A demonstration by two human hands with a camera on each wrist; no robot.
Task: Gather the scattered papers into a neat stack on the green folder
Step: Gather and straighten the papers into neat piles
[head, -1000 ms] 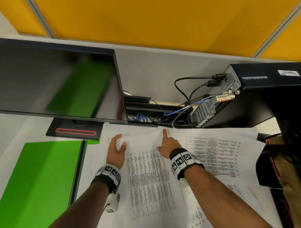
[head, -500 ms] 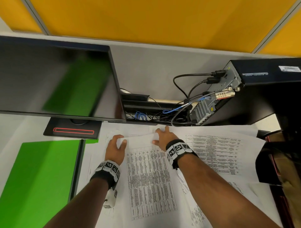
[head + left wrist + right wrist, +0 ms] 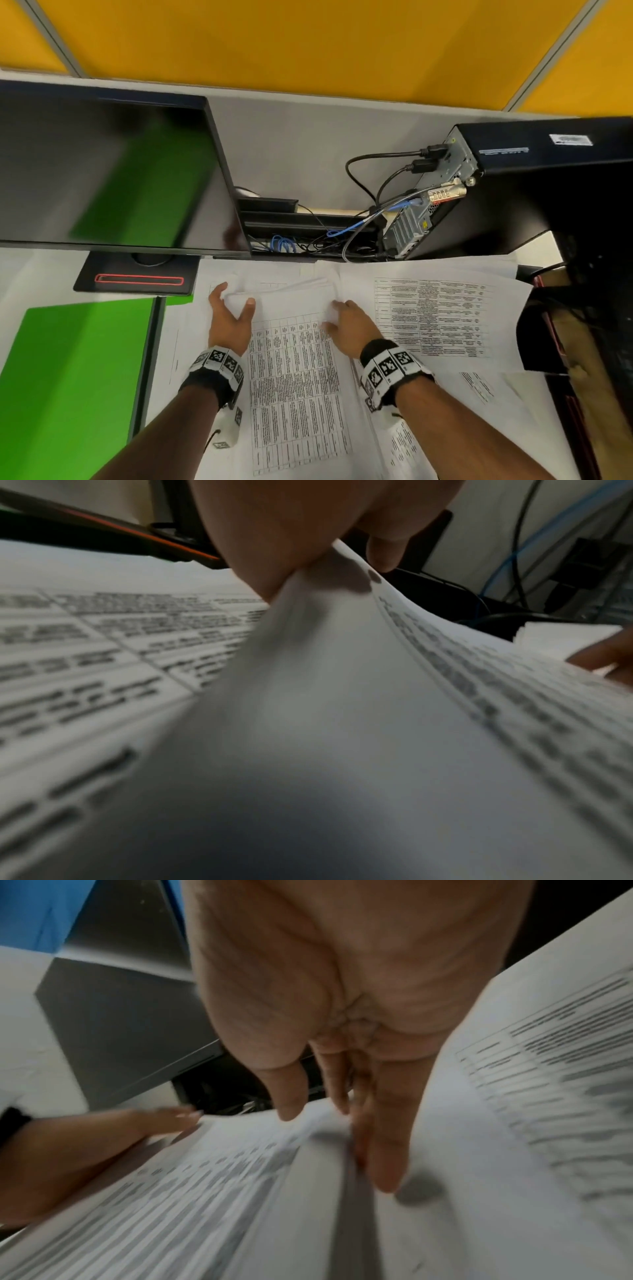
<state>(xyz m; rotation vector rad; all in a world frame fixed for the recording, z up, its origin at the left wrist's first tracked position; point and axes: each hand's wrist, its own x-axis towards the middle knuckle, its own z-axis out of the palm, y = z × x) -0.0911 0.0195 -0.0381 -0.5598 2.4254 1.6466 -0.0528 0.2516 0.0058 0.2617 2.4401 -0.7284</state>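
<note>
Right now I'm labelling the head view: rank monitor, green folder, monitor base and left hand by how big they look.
1. monitor
2. green folder, partly cropped
3. monitor base
4. left hand, close to the base

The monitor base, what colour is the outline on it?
Red, on the black monitor base; head view shows it best.

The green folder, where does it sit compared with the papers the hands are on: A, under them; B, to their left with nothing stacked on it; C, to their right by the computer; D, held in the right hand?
B: the green folder lies bare at the left, while the left hand pinches the printed papers and the right hand rests on them.
</note>
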